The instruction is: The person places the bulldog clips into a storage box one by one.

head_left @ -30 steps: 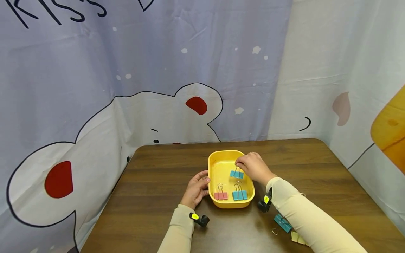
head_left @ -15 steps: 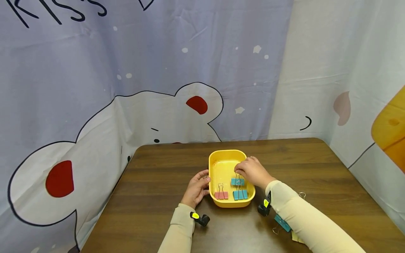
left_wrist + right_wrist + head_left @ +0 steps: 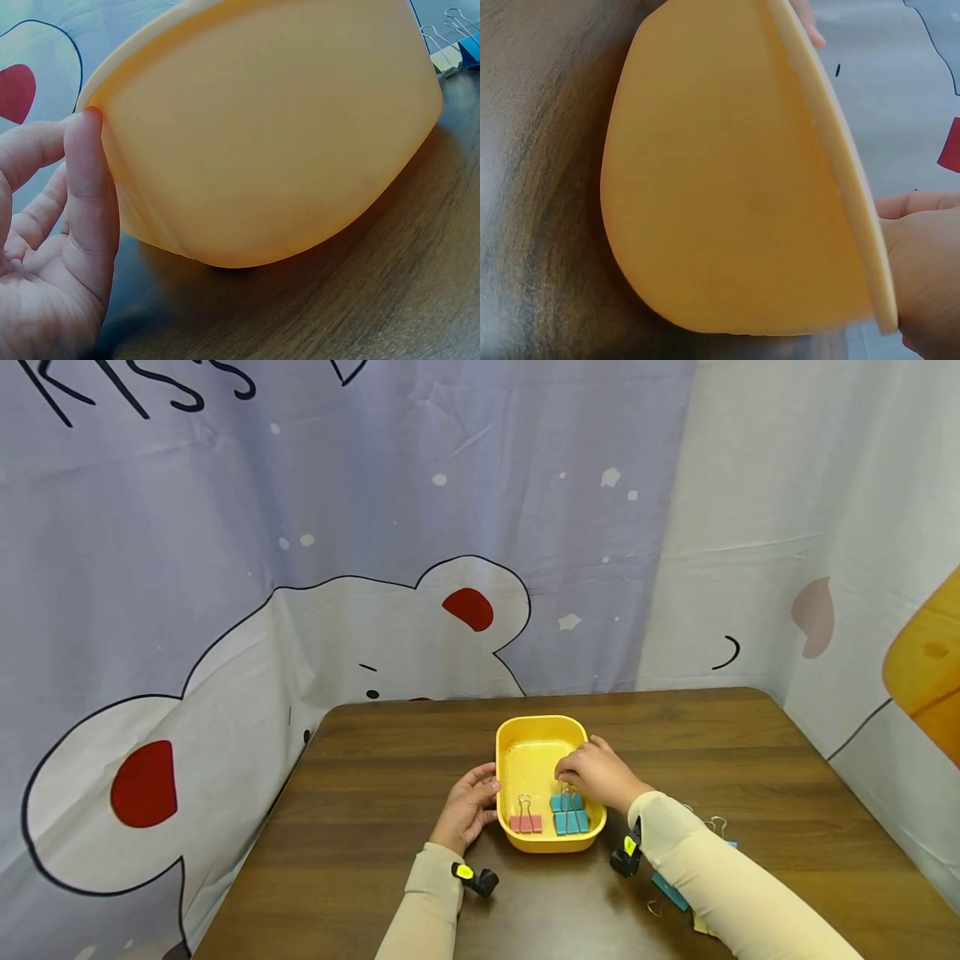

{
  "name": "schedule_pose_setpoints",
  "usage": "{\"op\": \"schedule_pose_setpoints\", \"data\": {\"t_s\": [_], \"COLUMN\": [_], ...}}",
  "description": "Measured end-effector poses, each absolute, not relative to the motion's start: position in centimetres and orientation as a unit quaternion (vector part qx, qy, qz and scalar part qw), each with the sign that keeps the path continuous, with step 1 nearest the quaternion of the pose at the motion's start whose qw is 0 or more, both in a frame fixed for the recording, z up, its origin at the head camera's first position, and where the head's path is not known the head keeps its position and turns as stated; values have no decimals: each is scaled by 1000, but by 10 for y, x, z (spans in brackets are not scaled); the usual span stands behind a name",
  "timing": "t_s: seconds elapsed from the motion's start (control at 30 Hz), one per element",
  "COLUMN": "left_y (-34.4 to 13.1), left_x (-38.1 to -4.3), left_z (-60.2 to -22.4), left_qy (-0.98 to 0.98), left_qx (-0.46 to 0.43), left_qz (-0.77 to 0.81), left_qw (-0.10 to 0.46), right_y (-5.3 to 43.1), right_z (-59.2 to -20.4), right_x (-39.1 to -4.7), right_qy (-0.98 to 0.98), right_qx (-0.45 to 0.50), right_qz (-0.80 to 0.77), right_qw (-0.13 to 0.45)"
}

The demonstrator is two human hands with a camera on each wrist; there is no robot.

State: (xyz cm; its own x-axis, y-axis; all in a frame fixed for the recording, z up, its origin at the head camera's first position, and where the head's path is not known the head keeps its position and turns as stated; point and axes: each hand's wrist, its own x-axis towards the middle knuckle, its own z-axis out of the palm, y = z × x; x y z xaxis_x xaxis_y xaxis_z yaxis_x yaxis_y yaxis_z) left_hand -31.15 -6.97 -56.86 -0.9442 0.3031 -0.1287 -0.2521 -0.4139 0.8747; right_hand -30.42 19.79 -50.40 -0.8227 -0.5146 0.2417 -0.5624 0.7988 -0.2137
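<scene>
A yellow plastic tray [image 3: 536,760] stands on the table. My left hand [image 3: 468,808] rests against its left side, thumb and fingertips touching the outer wall near the rim, as the left wrist view also shows. My right hand [image 3: 600,774] reaches over the right rim and pinches the wire handle of a blue binder clip [image 3: 564,802], low inside the tray. Just in front of that clip lies another blue binder clip [image 3: 572,822]. To their left is a pink binder clip [image 3: 526,823]. In the right wrist view the tray wall hides the clips.
Right of the tray, partly under the right forearm, lie a blue binder clip [image 3: 670,891] and a pale yellow one [image 3: 702,926]. More wire handles [image 3: 717,825] show beyond the sleeve. A printed curtain [image 3: 375,527] hangs behind the wooden table [image 3: 375,793].
My right hand has lowered and moved toward me with the blue binder clip, bringing it down behind the other blue one. The left hand stays at the tray's side.
</scene>
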Motion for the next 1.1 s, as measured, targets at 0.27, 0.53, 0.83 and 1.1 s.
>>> {"op": "schedule_pose_setpoints", "data": {"t_s": [0.27,0.53,0.83,1.1], "left_y": [-68,-66,-67,-68], "left_x": [-313,-315,-313,-314], "left_z": [-571,-574,-573,-574], "left_qy": [514,508,508,505], "left_qx": [25,31,32,25], "left_qz": [842,847,847,848], "left_qw": [161,154,156,159], "right_y": [199,197,197,197], "right_z": [-503,-504,-501,-496], "right_x": [-305,-306,-303,-301], "right_qy": [-947,-952,-950,-951], "right_qx": [281,271,272,256], "right_qz": [137,132,143,162], "right_qw": [75,56,57,60]}}
